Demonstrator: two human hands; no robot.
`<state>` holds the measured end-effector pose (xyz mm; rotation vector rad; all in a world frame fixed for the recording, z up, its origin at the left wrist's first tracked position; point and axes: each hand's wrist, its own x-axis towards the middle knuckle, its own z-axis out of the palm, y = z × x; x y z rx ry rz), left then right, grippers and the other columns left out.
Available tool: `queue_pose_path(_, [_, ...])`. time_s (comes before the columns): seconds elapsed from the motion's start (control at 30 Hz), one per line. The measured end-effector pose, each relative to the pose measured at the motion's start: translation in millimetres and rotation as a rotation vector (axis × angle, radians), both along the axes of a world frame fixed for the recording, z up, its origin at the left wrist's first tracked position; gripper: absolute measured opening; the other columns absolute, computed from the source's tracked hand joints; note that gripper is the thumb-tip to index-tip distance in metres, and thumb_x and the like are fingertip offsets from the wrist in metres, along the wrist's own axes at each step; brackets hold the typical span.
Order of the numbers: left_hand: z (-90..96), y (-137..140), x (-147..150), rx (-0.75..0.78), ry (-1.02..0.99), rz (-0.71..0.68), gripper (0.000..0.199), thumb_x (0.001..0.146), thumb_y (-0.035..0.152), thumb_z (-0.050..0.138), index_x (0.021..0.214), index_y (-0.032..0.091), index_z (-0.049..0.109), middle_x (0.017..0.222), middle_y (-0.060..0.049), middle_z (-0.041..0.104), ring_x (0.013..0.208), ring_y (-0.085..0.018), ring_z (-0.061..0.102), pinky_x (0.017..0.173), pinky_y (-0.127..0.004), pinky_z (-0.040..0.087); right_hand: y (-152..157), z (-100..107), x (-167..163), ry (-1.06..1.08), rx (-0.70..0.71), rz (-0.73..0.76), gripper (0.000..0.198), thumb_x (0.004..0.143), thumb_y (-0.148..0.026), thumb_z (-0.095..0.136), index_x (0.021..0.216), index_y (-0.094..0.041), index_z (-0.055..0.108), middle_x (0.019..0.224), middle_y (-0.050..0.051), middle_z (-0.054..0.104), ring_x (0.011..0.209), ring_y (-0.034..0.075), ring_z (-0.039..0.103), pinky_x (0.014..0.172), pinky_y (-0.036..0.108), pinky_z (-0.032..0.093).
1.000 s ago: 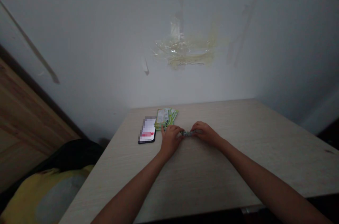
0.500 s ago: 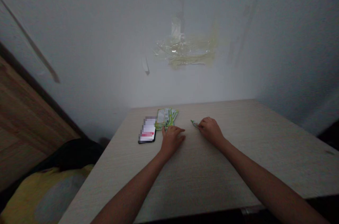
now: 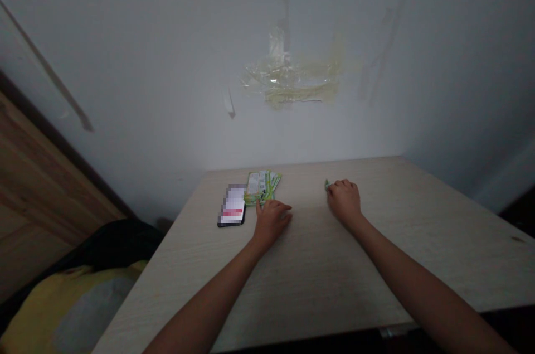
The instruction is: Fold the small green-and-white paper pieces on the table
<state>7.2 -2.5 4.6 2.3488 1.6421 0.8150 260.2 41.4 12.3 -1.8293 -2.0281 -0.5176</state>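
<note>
Near the back of the table, green-and-white packets lie in a loose stack, several fanned out at the right. My left hand rests on the table just in front of them, fingers apart and nothing held; its fingertips are at or close to the stack's near edge. Farther right, my right hand is closed on a small green packet. Only a narrow end of that packet shows past the fingers; the rest is hidden by the hand.
A phone with a lit screen lies left of the stack. The wooden table meets a wall with peeling clear tape. Beyond the table's left edge are a yellow-and-grey cloth and a wooden panel.
My right hand has moved to the right and slightly back, carrying the small packet away from the stack. My left hand, the stack and the phone have stayed in place.
</note>
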Motion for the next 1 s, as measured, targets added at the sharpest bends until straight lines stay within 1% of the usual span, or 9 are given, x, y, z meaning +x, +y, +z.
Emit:
queue_pose_path(0.23, [-3.5,1.9,-0.5,0.019,0.014,-0.002,0.019,0.086,0.031,0.06,0.103,0.03,0.07,0.105,-0.002,0.068,0.112,-0.024,0.054,0.111,-0.063,0.011,0.5,-0.8,0.3,0.036,-0.024,-0.003,0.025,0.093,-0.02,0.047,0.086,-0.017,0.071,0.094,0.014,0.068,0.099,0.027,0.051,0.085,0.039,0.028])
queue_pose_path(0.53, [-3.5,1.8,-0.6,0.009,0.009,-0.011,0.019,0.086,0.031,0.059,0.102,0.029,0.07,0.104,-0.003,0.069,0.112,-0.023,0.055,0.111,-0.063,0.014,1.3,-0.5,0.2,0.005,0.01,0.001,0.023,0.091,-0.02,0.049,0.087,-0.017,0.071,0.093,0.012,0.068,0.097,0.026,0.051,0.083,0.038,0.03])
queue_pose_path(0.7, [-5.1,2.5,-0.6,0.023,0.013,-0.019,0.019,0.086,0.03,0.059,0.102,0.029,0.069,0.104,-0.003,0.068,0.112,-0.023,0.055,0.111,-0.062,0.014,0.3,0.0,-1.3,0.017,0.036,0.042,0.021,0.09,-0.02,0.05,0.088,-0.018,0.071,0.091,0.012,0.068,0.096,0.026,0.052,0.084,0.039,0.032])
queue_pose_path(0.8, [-5.8,3.0,-0.1,0.023,0.013,-0.017,0.019,0.086,0.03,0.059,0.103,0.029,0.069,0.105,-0.003,0.069,0.112,-0.023,0.055,0.112,-0.061,0.014,-1.0,1.7,-5.0,0.05,0.049,0.137,0.018,0.089,-0.018,0.053,0.089,-0.018,0.071,0.091,0.011,0.068,0.097,0.026,0.052,0.088,0.04,0.033])
queue_pose_path(0.9, [-4.4,2.6,0.5,0.015,0.025,-0.025,0.02,0.087,0.03,0.059,0.103,0.028,0.07,0.104,-0.003,0.069,0.111,-0.022,0.056,0.113,-0.059,0.013,-2.0,0.8,-12.2,0.123,0.027,0.343,0.017,0.086,-0.015,0.056,0.091,-0.019,0.072,0.095,0.009,0.068,0.099,0.024,0.054,0.091,0.038,0.037])
queue_pose_path(1.0, [-3.1,2.0,0.7,0.007,0.033,-0.041,0.021,0.087,0.029,0.058,0.104,0.027,0.07,0.104,-0.004,0.07,0.109,-0.022,0.058,0.114,-0.056,0.013,-4.5,-4.9,-22.5,0.192,-0.026,0.57,0.019,0.086,-0.013,0.055,0.094,-0.018,0.071,0.098,0.009,0.069,0.097,0.021,0.057,0.093,0.037,0.042])
